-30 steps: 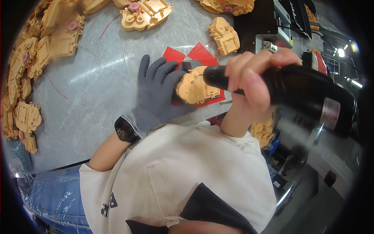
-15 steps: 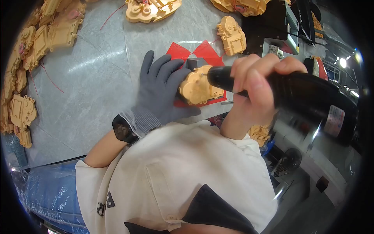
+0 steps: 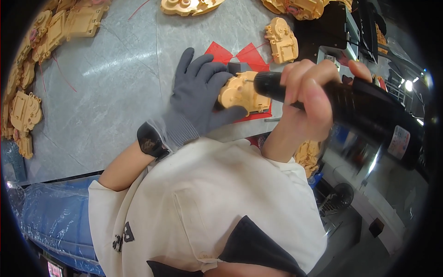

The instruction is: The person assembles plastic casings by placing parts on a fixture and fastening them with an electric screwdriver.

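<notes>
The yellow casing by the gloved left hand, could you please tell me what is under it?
Red material shows beyond the yellow casing, and a grey block at its far edge; what directly supports it is covered.

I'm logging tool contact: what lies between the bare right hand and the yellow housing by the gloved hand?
In the head view, the black driver's nose and thin metal bit lie between the right hand and yellow housing.
</notes>
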The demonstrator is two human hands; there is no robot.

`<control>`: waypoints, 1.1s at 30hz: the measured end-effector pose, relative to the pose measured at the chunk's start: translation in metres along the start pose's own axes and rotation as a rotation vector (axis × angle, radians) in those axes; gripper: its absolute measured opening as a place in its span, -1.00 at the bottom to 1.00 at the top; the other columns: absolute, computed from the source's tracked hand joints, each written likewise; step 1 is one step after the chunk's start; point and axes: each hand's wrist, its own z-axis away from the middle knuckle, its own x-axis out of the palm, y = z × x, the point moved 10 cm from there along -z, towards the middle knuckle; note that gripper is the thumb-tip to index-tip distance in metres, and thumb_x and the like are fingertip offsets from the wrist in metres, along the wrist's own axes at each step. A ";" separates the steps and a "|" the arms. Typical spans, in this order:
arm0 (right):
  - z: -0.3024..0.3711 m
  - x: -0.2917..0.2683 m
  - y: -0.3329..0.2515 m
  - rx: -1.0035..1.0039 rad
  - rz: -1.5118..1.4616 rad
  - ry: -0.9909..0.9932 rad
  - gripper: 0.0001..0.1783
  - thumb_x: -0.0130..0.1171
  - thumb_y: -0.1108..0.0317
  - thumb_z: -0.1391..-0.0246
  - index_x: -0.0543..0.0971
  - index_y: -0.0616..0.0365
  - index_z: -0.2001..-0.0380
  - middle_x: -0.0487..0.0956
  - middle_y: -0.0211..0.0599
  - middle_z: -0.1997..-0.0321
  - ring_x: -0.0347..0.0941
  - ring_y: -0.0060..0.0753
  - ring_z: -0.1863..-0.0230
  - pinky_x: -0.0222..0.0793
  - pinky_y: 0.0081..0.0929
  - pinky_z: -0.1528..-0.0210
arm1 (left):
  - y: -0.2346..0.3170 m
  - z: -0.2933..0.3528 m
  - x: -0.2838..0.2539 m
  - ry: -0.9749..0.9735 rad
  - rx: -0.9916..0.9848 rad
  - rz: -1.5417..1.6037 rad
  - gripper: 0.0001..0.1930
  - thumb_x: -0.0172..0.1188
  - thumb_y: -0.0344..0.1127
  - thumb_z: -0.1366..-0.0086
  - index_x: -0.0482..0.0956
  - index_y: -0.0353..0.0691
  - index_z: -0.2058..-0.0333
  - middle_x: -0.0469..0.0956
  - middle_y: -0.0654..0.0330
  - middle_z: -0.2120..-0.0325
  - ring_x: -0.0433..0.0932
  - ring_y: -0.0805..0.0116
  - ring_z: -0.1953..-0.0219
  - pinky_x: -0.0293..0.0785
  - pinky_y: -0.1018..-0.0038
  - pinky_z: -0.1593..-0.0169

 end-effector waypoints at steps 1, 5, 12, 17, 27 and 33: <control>-0.002 0.001 0.002 0.002 0.067 -0.013 -0.37 0.13 0.63 0.16 0.12 0.13 0.00 0.41 -0.31 0.69 0.33 -0.48 0.71 0.35 -0.48 0.54 | -0.001 -0.001 -0.001 0.010 0.006 0.027 -0.39 0.29 0.08 0.05 0.43 -0.19 0.10 0.39 0.07 0.11 0.28 0.01 -0.07 -0.12 -0.03 -0.28; -0.003 0.002 0.013 0.030 -0.033 -0.014 -0.38 0.12 0.63 0.17 0.12 0.14 0.02 0.41 -0.32 0.69 0.33 -0.47 0.71 0.35 -0.48 0.54 | -0.008 0.002 -0.002 0.019 -0.017 0.025 -0.40 0.29 0.08 0.04 0.43 -0.19 0.11 0.39 0.06 0.10 0.29 0.00 -0.07 -0.10 -0.01 -0.28; 0.002 0.006 0.005 -0.011 -0.055 -0.044 -0.41 0.12 0.63 0.20 0.15 0.15 0.06 0.39 -0.31 0.69 0.32 -0.46 0.72 0.34 -0.46 0.56 | -0.003 0.002 -0.003 0.031 0.007 0.046 -0.39 0.31 0.08 0.06 0.43 -0.20 0.11 0.39 0.06 0.09 0.29 -0.01 -0.07 -0.08 -0.01 -0.28; 0.003 0.004 0.009 -0.004 -0.095 -0.062 -0.45 0.14 0.63 0.22 0.17 0.14 0.12 0.38 -0.31 0.69 0.30 -0.45 0.73 0.34 -0.46 0.56 | -0.004 0.003 -0.002 0.036 -0.003 0.046 -0.39 0.32 0.07 0.07 0.43 -0.20 0.11 0.39 0.06 0.09 0.29 -0.01 -0.07 -0.06 0.01 -0.28; -0.004 0.008 0.009 -0.042 -0.118 -0.158 -0.50 0.12 0.66 0.22 0.20 0.15 0.17 0.38 -0.31 0.69 0.30 -0.45 0.72 0.33 -0.48 0.59 | -0.006 -0.001 -0.001 0.019 -0.002 0.044 -0.38 0.32 0.07 0.07 0.43 -0.22 0.12 0.39 0.06 0.10 0.29 -0.01 -0.07 -0.04 0.01 -0.27; 0.000 0.013 0.002 -0.159 -0.187 -0.216 -0.49 0.11 0.73 0.26 0.20 0.21 0.19 0.37 -0.29 0.68 0.29 -0.47 0.70 0.34 -0.44 0.58 | -0.004 -0.005 -0.006 0.061 -0.012 0.088 -0.44 0.31 0.01 0.08 0.49 -0.21 0.14 0.40 0.06 0.13 0.28 0.04 -0.03 -0.02 0.05 -0.25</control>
